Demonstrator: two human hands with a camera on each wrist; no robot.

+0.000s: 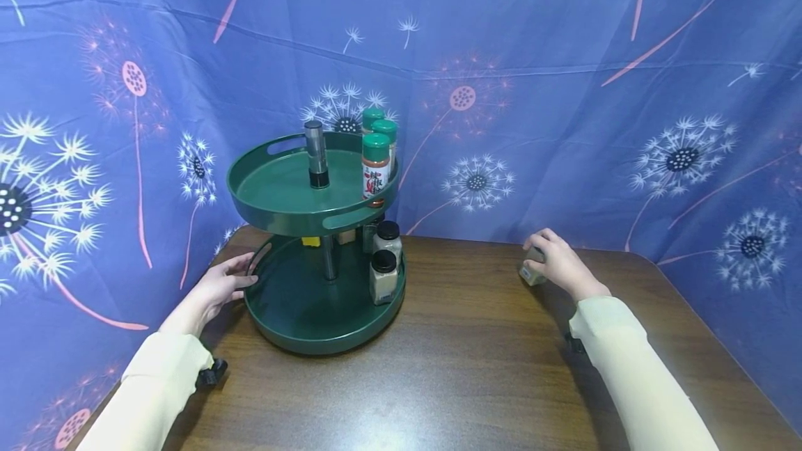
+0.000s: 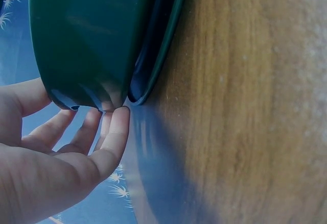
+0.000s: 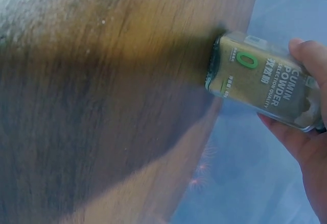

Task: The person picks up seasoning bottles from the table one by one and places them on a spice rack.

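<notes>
A dark green two-tier round rack (image 1: 313, 326) stands on the brown wooden table (image 1: 476, 367). My left hand (image 1: 219, 289) rests against the lower tray's left rim (image 2: 82, 71), fingers straight, fingertips (image 2: 118, 117) touching its underside edge. My right hand (image 1: 559, 262) grips a glass jar of cumin powder (image 3: 265, 83) that stands on the table at the right (image 1: 530, 271). The upper tray carries a steel grinder (image 1: 316, 154) and green-capped spice bottles (image 1: 376, 165). Black-capped jars (image 1: 383, 275) stand on the lower tray.
A blue dandelion-print cloth (image 1: 564, 89) hangs behind and on both sides of the table. A yellow item (image 1: 310, 241) shows at the back of the lower tray. The table's rounded right corner (image 1: 664, 270) lies just past my right hand.
</notes>
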